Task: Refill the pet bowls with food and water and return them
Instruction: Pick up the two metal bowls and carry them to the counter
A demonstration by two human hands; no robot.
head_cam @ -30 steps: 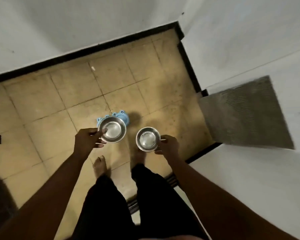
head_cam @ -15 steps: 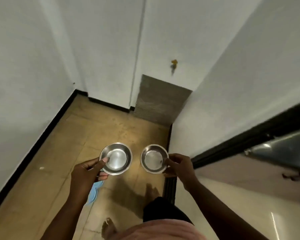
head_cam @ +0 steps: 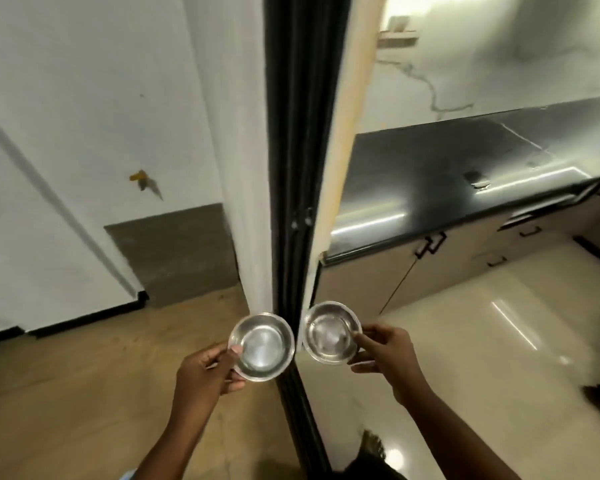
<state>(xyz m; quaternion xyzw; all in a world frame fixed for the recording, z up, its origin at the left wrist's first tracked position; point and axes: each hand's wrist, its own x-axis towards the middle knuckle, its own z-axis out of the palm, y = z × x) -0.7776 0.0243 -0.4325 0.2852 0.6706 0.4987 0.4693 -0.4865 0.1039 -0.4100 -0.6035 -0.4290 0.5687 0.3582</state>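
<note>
- Left hand [head_cam: 207,374] pinches the rim of a steel bowl [head_cam: 262,347], thumb over the near edge, fingers curled beneath; bowl rides just ahead of the knuckles, held level.
- Right hand [head_cam: 387,355] pinches a second steel bowl [head_cam: 330,332] the same way, thumb on the rim's right edge; this bowl sits just left of that hand, close beside the first, a narrow gap between them.
- Both bowls look empty and dry.
- Likely light, rigid, smooth metal; slippery once wet. The rim lip is the natural hold; when filled, a palm underneath would probably be steadier.
- Black countertop [head_cam: 430,181] lies ahead, right of the right hand.
</note>
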